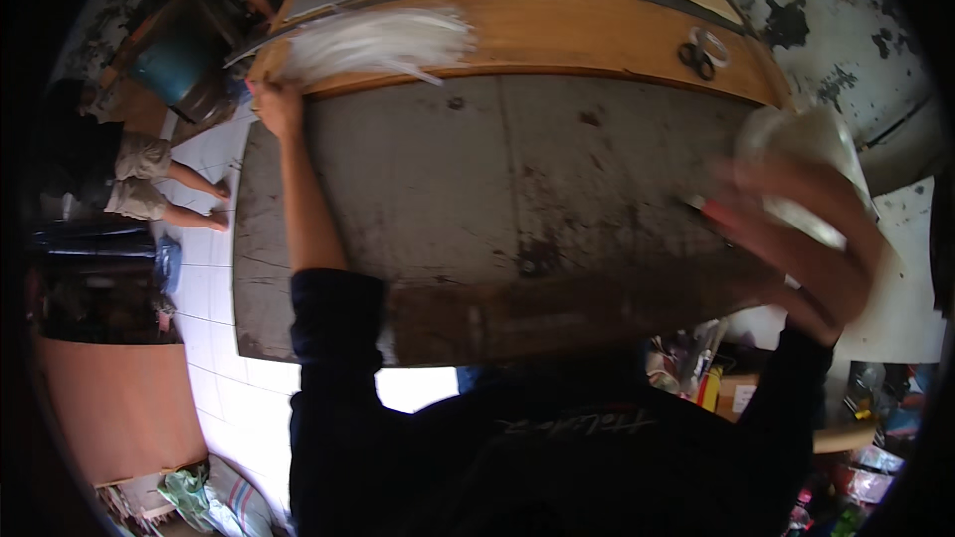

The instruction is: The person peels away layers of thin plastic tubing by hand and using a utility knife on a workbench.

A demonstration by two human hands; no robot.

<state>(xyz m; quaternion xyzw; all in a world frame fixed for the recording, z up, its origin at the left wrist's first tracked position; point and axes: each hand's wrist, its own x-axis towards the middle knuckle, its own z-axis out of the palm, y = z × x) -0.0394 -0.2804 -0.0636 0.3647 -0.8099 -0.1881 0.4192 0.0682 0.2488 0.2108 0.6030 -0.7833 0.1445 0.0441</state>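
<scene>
My left hand [280, 109] is at the far left corner of the worktable, its fingers curled by the end of the wooden strip; a speck of pink shows at the fingertips, too small to name. Beside it on the strip lies a bundle of translucent white strips [373, 43]. Over the table's right side, my right hand [811, 214] is smeared by motion. It is closed on a slim red tool with a dark tip [708, 207], which points left. A crumpled, clear plastic sheet or bag [796, 129] sits just behind that hand.
The scuffed grey worktable [418, 179] spans the middle. Black-handled scissors [696, 60] and a roll of tape [712, 44] lie on the wooden strip [587, 35]. Another person [149, 174] is at the left, on white floor tiles [204, 283]. Clutter fills the lower right.
</scene>
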